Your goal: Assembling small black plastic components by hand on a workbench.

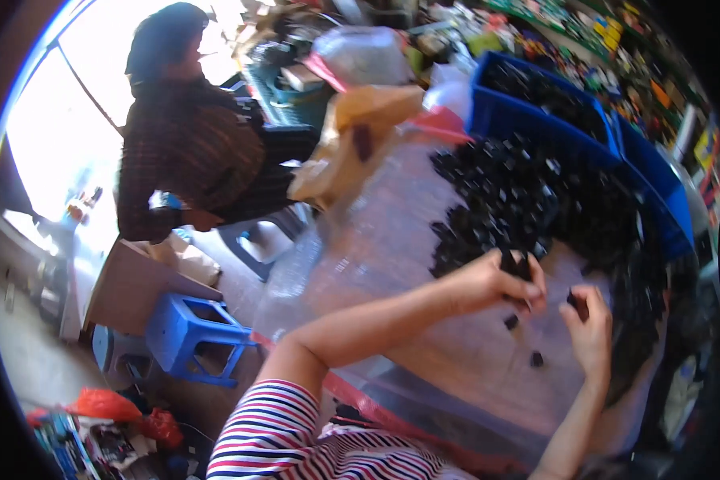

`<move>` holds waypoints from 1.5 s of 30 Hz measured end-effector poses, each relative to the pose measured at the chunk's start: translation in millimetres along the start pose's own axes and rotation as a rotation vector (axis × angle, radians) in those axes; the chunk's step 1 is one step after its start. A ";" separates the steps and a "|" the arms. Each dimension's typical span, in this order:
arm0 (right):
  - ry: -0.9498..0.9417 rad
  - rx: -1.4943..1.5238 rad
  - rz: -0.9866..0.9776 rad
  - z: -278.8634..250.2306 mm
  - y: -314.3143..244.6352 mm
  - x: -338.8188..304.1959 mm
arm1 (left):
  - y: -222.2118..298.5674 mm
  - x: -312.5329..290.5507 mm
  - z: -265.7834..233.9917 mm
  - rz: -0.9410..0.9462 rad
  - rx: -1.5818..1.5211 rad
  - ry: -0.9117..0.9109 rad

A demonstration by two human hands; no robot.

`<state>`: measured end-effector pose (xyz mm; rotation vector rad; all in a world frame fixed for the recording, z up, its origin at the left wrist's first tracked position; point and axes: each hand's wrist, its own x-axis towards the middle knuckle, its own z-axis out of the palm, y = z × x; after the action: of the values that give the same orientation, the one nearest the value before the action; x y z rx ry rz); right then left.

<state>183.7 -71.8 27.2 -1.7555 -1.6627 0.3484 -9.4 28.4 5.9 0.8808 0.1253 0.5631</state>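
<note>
Over the table, my left hand (pixel 498 285) is closed with its fingers bent around dark pieces, which look like small black plastic parts (pixel 514 262). To its right, my right hand (pixel 590 320) pinches one small black part (pixel 572 300) between thumb and fingertips. The two hands are a short way apart. Just beyond them spreads a large heap of similar black parts (pixel 504 188), too small and blurred to name exactly. Below my left hand, one loose black piece (pixel 511 322) and another black piece (pixel 537 359) lie on the plastic-covered table (pixel 432 320).
Blue bins (pixel 536 120) holding more black parts edge the far right of the table. Brown paper (pixel 368 120) and a stuffed clear bag (pixel 360 56) lie beyond. Another person (pixel 192 144) is at the left, with a blue stool (pixel 192 336) nearby. Crowded shelves (pixel 584 48) stand behind.
</note>
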 end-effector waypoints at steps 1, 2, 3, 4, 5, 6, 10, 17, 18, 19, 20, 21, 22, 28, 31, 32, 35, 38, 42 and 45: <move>0.073 0.113 -0.016 3.8 11.1 0.9 | 5.8 -3.3 -4.1 0.022 0.186 0.079; 0.032 0.192 0.076 2.7 15.2 1.5 | 12.3 -5.0 -3.1 0.038 0.341 0.156; 0.010 0.269 0.174 0.0 13.9 2.4 | 10.5 -1.3 -6.0 0.072 0.376 0.210; 0.029 0.287 0.125 0.0 14.6 2.9 | 16.2 -3.3 -4.7 0.036 0.471 0.262; 0.048 0.306 0.071 -1.1 13.1 2.3 | 20.1 -3.6 0.6 -0.028 0.531 0.348; 0.033 0.271 0.058 -3.1 9.9 2.7 | 21.2 -3.2 -3.3 -0.059 0.714 0.325; -0.223 0.281 0.037 -13.2 16.7 -2.3 | -10.9 3.6 -12.6 0.220 1.288 0.136; -0.517 0.052 -0.078 0.5 12.7 -11.5 | -28.3 -8.0 6.5 0.117 1.653 -0.072; -0.343 0.038 -0.109 6.6 14.0 -11.5 | -27.2 -7.7 7.1 0.103 1.582 -0.106; -0.339 0.036 -0.107 6.9 9.6 -11.0 | -26.0 -7.0 6.5 0.105 1.583 -0.111; -0.228 0.070 -0.073 8.5 4.3 -9.8 | -24.2 -7.2 3.8 0.138 1.523 -0.060; -0.117 0.103 -0.040 9.7 0.7 -9.4 | -21.6 -7.0 1.8 0.172 1.462 -0.009; -0.075 0.176 -0.090 13.4 2.8 -10.8 | -16.7 -4.9 0.8 0.167 1.381 0.024; -0.067 0.273 -0.156 16.1 -11.8 -11.7 | -5.3 -1.2 -7.1 -0.163 0.266 0.387; 0.013 0.308 -0.172 27.0 -15.6 -15.9 | -7.0 -0.9 -6.0 -0.163 0.134 0.391; -0.053 0.347 -0.098 26.5 -17.9 -17.7 | -7.2 -1.7 -6.8 -0.159 0.116 0.388; -0.112 0.396 -0.053 30.1 -20.0 -16.7 | -7.0 -2.9 -5.2 -0.138 0.077 0.402; 0.025 0.349 -0.186 36.9 -15.6 -16.7 | -6.7 -1.8 -0.7 -0.086 0.090 0.424; 0.013 0.441 -0.047 30.3 -19.7 -17.7 | -10.0 -3.7 -1.8 0.013 0.286 0.448; -0.005 0.463 0.011 30.5 -20.5 -18.7 | -10.4 -4.9 2.3 0.078 0.355 0.454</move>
<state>146.3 -81.9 13.1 -1.4161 -1.4327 0.6830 -8.5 19.0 -1.1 1.0923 0.6197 0.8237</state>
